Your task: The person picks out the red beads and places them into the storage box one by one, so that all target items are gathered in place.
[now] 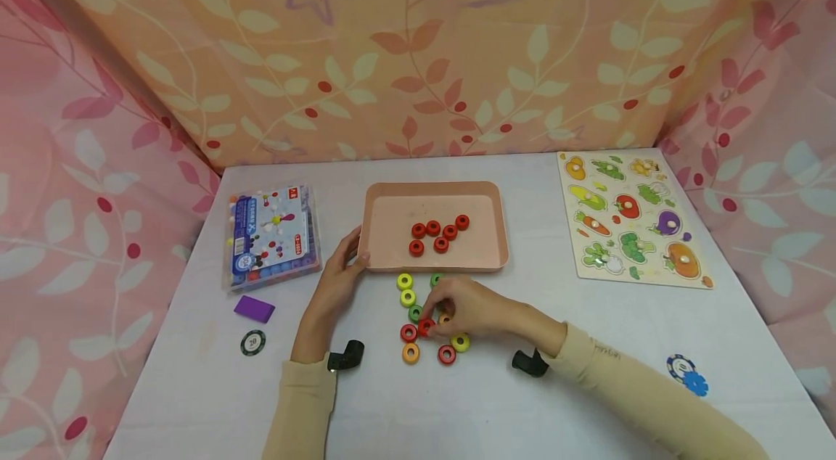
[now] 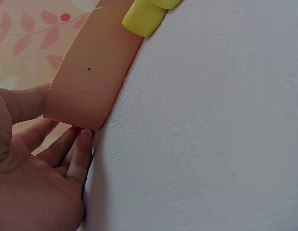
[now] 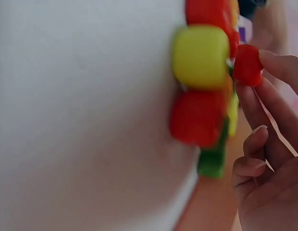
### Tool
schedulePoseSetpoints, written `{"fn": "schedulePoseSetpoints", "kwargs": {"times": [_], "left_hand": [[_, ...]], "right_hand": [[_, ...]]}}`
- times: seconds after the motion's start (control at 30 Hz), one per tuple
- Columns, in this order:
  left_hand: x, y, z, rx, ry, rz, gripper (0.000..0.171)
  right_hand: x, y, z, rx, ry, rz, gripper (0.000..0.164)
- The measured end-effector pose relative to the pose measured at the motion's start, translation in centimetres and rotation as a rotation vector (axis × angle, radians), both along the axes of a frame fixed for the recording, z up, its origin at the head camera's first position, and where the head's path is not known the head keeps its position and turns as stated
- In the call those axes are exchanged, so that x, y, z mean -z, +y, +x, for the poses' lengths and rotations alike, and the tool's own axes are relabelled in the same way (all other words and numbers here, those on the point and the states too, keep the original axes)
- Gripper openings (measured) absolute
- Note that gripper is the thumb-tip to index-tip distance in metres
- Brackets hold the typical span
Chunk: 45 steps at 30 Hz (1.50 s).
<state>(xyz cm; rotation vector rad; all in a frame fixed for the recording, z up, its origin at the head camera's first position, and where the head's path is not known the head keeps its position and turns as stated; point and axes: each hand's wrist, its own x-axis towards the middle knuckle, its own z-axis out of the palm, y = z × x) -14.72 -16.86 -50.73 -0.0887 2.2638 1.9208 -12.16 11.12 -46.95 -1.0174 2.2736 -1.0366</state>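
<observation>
My right hand [image 1: 473,306] pinches a red ring-shaped bead [image 3: 247,66] between thumb and fingertips, just above the loose beads on the table. Around it lie yellow beads [image 1: 405,281], a green bead [image 1: 415,313], an orange bead [image 1: 410,353] and red beads [image 1: 447,355]; some are partly hidden under the hand. At the near left corner of a pinkish tray [image 1: 392,210], my left hand [image 1: 336,286] grips the side, its thumb at the rim and fingers against the outer wall. Several red beads [image 1: 441,244] lie inside the tray.
A clear box [image 1: 271,231] with a printed label stands at the left, with a purple block [image 1: 255,308] and a dark chip [image 1: 252,342] before it. On the right are a wooden vegetable puzzle board [image 1: 607,220] and a blue chip [image 1: 695,383] overlapping another.
</observation>
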Motion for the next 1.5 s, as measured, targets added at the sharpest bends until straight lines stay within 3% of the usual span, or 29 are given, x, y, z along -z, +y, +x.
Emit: {"fn": "schedulePoseSetpoints", "kwargs": {"times": [0.13, 0.17, 0.33, 0.47, 0.67, 0.93, 1.23, 1.4, 1.5], "left_hand": [[-0.1, -0.1, -0.1, 0.001, -0.014, -0.005, 0.057], [-0.6, 0.0, 0.1, 0.004, -0.02, -0.007, 0.058], [-0.7, 0.1, 0.1, 0.009, -0.024, -0.004, 0.058], [-0.2, 0.0, 0.1, 0.003, -0.014, -0.011, 0.057], [0.0, 0.0, 0.0, -0.001, -0.016, -0.012, 0.057], [0.1, 0.0, 0.0, -0.01, -0.028, -0.014, 0.057], [-0.1, 0.0, 0.1, -0.009, -0.039, -0.015, 0.057], [-0.2, 0.0, 0.1, -0.012, -0.041, -0.024, 0.058], [-0.4, 0.1, 0.1, -0.017, -0.05, -0.028, 0.057]], "right_hand": [[-1.1, 0.6, -1.6, 0.05, 0.024, -0.066, 0.019], [-1.3, 0.8, -2.1, 0.072, 0.023, -0.081, 0.019], [-2.2, 2.2, -4.6, 0.208, 0.043, -0.119, 0.019], [-2.0, 3.0, -6.6, 0.312, 0.102, -0.099, 0.017], [-1.2, 3.5, -8.1, 0.377, 0.142, -0.012, 0.019], [0.6, 3.1, -8.3, 0.433, 0.185, 0.121, 0.022], [0.4, 2.8, -7.5, 0.462, 0.279, 0.081, 0.024], [-0.7, 1.9, -5.8, 0.356, 0.333, -0.056, 0.024], [-1.2, 0.9, -4.3, 0.26, 0.329, -0.062, 0.026]]}}
